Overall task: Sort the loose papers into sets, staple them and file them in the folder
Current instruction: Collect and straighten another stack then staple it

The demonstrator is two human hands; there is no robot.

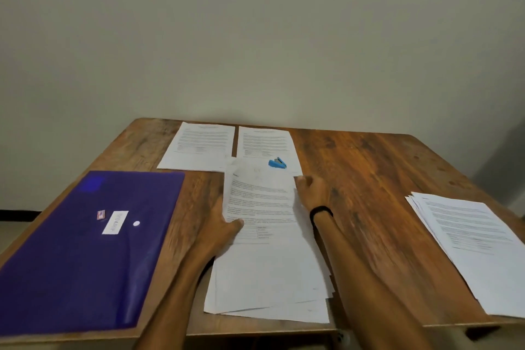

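Head view, table: a wooden table (pixel 369 167) stands against a plain pale wall (pixel 255 37), and everything below lies on it.
Folder: a purple plastic folder (pixel 71 258) lies flat and closed on the left part of the table, its near corner at the table's front edge.
Folder markings: a white label (pixel 115 222) on the flap carries dark print too blurred to read. A small red-and-blue sticker (pixel 100 214) sits just left of the label and a white snap button (pixel 136 223) just right of it.
Far sheets: a far left sheet (pixel 199 148) and a far right sheet (pixel 264 142) lie side by side at the back edge with a narrow strip of wood between them. Both are printed, the text too small to read.
Stapler: a small blue stapler (pixel 277 163) rests on the near part of the far right sheet.
Centre pile: a loosely fanned centre pile (pixel 270 278) of white papers lies in front of the person and reaches close to the table's front edge.
Top sheet: the printed top sheet (pixel 258 196) overlaps the near edges of both far sheets, and its text is illegible.
Left hand: the left hand (pixel 221 224) grips the top sheet's left edge, thumb on the printed face and fingers hidden beneath.
Right hand: the right hand (pixel 312 190) lies at the top sheet's right edge. Whether its fingers clasp the paper or only touch it cannot be told.
Wristband: a black wristband (pixel 321 212) circles the right wrist.
Right pile: a second, slightly fanned right pile (pixel 471 241) of printed papers lies well apart at the table's right side.
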